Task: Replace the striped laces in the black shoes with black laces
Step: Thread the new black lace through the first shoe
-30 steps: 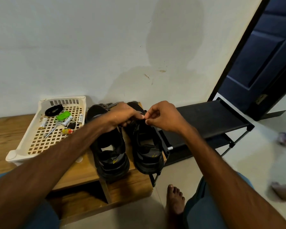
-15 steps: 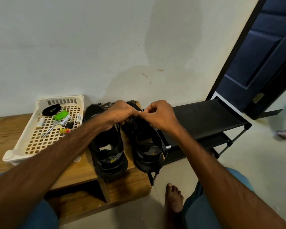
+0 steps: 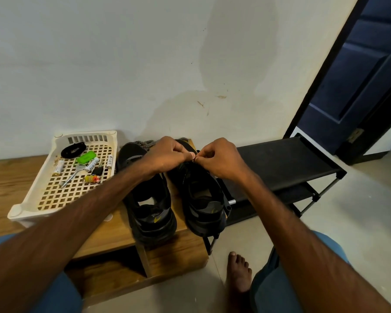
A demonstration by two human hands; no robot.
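Two black shoes stand side by side on a wooden bench (image 3: 113,231), heels toward me: the left shoe (image 3: 148,206) and the right shoe (image 3: 204,199). My left hand (image 3: 167,155) and my right hand (image 3: 221,158) meet fingertip to fingertip over the right shoe's tongue, pinching a thin black lace (image 3: 186,164) between them. Striped laces (image 3: 145,143) lie bunched behind the shoes by the wall, partly hidden by my left hand. A coiled black lace (image 3: 73,150) sits in the white tray (image 3: 32,199).
The tray also holds batteries, a green tag, a key and small trinkets. A low black shoe rack (image 3: 284,163) stands right of the bench. My bare foot (image 3: 238,272) rests on the tiled floor. A dark blue door (image 3: 359,86) is open at the right.
My hands have drawn closer together over the right shoe, fingertips now touching. The view has shifted slightly, and another person's feet at the far right have left the view.
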